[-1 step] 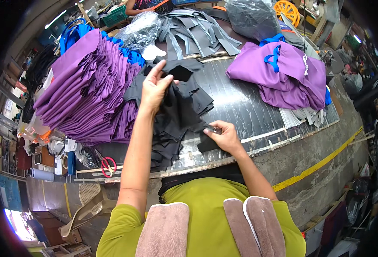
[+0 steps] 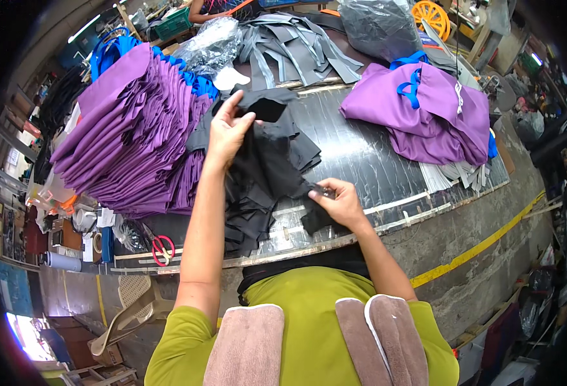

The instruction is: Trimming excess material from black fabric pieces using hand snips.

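Observation:
A piece of black cloth (image 2: 267, 164) stretches between my two hands above the table. My left hand (image 2: 227, 136) grips its far end, thumb and fingers pinched on the edge, with a flap hanging over beside them. Lower and to the right, my right hand (image 2: 340, 204) pinches the near end, and a corner of the cloth droops below its fingers. A small dark object shows in the right hand too, its kind hard to make out. Beneath the held piece lie several more black cloth pieces (image 2: 248, 225), loosely heaped and partly hidden by my left forearm.
A tall stack of folded purple fabric (image 2: 129, 135) with blue straps stands at the left. Purple bags (image 2: 418, 116) lie at the right, grey strips (image 2: 296, 48) at the back. Red-handled scissors (image 2: 162, 251) rest near the table's front edge, above a plastic chair (image 2: 135, 302).
The cloth's far flap has shifted slightly left with my left hand. The corner under my right hand has swung and folded, and that hand has moved a little to the right.

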A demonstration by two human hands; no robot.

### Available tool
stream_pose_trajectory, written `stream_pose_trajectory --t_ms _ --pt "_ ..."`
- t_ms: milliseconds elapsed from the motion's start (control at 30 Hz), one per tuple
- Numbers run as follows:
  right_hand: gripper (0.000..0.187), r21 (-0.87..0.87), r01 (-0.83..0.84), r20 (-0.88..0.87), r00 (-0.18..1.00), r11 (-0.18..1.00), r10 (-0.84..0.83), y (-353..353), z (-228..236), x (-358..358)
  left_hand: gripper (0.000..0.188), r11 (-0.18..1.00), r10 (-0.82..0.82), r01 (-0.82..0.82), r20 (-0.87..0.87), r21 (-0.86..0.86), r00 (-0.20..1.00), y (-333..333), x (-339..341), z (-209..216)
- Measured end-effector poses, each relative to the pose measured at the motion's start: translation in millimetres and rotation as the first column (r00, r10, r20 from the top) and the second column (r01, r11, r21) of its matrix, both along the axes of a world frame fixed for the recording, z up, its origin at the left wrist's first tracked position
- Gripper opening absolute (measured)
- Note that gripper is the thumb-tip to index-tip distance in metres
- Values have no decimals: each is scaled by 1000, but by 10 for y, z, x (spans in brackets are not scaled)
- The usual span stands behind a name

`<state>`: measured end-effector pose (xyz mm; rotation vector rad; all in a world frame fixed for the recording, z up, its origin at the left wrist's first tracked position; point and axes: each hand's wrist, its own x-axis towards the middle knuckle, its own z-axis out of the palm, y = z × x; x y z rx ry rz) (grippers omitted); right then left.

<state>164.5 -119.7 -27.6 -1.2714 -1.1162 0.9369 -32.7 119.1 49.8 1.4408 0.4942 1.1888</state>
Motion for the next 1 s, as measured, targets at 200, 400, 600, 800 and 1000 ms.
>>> stream_pose_trajectory --t_ms 200,400,600,800,1000 --pt "13 3 -71 105 992 997 70 166 167 579 65 779 624 -125 -779 615 58 166 -425 19" --pt "16 -51 -253 237 937 966 258 267 655 743 62 911 -410 398 -301 -105 861 -846 219 245" --pt "14 -39 -326 259 910 945 324 416 764 810 39 775 -630 611 -142 -158 763 -1120 460 -202" --pt "24 20 -107 322 942 994 95 435 596 769 30 738 -658 605 -119 -299 744 -1021 515 -333" --pt "31 427 -33 666 687 904 -290 193 777 630 46 805 -573 485 -238 -341 784 -976 387 -229"
